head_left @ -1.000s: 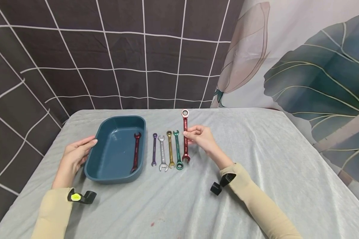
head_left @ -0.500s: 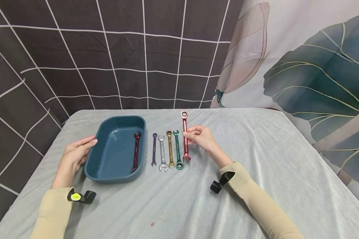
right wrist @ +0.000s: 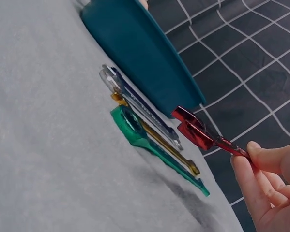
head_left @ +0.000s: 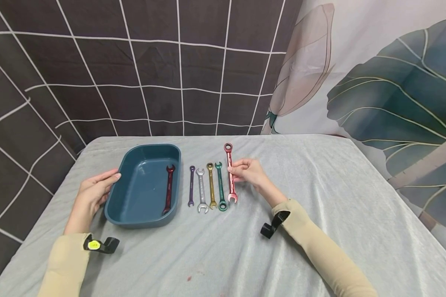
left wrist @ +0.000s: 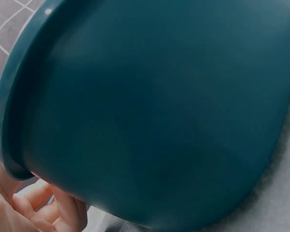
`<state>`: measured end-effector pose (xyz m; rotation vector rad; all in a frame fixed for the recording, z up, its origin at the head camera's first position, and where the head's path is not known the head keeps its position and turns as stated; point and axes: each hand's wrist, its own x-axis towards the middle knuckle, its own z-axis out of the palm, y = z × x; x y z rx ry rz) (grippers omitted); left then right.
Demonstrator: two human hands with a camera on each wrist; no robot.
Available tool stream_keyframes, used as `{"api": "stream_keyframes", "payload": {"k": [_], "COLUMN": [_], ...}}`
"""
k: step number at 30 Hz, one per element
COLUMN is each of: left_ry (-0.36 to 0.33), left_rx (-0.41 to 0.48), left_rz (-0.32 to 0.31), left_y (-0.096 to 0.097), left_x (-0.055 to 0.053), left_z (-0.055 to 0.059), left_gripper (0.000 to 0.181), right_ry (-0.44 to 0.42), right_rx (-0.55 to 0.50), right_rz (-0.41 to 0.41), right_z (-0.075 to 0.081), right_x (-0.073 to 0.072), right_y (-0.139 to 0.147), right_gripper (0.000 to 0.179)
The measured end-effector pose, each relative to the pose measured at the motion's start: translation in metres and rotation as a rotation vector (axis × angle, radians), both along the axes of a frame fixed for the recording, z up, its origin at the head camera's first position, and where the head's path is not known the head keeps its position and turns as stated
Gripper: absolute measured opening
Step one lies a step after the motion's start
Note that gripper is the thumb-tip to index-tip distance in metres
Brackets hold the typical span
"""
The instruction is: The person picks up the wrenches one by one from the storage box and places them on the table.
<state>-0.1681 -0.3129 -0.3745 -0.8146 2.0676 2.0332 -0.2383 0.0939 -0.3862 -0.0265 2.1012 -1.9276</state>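
Observation:
My right hand (head_left: 248, 171) pinches a red combination wrench (head_left: 230, 177) by its shank, between thumb and fingers. In the right wrist view this wrench (right wrist: 195, 130) is raised above the cloth, its open jaw end facing the camera. Beside it lies a row of wrenches: green (head_left: 221, 185), gold (head_left: 211, 185), silver (head_left: 202, 189) and purple (head_left: 191, 185). My left hand (head_left: 96, 192) grips the left rim of a blue rectangular tub (head_left: 141, 225), with curled fingers (left wrist: 62, 208) against the outer wall below the rim. A dark red wrench (head_left: 169, 189) lies inside the tub, along its right wall.
A grey cloth (head_left: 319, 173) covers the table. Behind hangs a dark curtain (head_left: 152, 66) with a white grid, and a leaf-patterned curtain (head_left: 386, 103) is at the right. Each sleeve carries a black wrist mount (head_left: 275, 225).
The red wrench in my right hand has come slightly lower and nearer, its ring end dropping and its surface catching more light. My left hand and the tub stay put.

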Motion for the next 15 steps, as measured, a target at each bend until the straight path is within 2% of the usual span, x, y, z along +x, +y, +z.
{"api": "stream_keyframes", "payload": {"k": [3,10,15], "left_ry": [0.001,0.008,0.009], "left_rx": [-0.005,0.012,0.006], "left_rz": [-0.003,0.009,0.008], "left_y": [0.0000,-0.0010,-0.0003], "left_x": [-0.0001,0.0007,0.0012], "left_z": [-0.0006,-0.0007,-0.0001], "left_gripper": [0.034,0.017,0.026], "right_ry": [-0.023,-0.058,-0.094], "right_rx": [-0.001,0.017,0.049], "right_rz": [0.000,0.001,0.002], "right_z": [-0.0022,-0.0079,-0.0083], "right_x": [-0.0011,-0.0042,-0.0042], "right_y": [-0.0005,-0.0010,-0.0016], "right_gripper": [0.009,0.010,0.018]}}
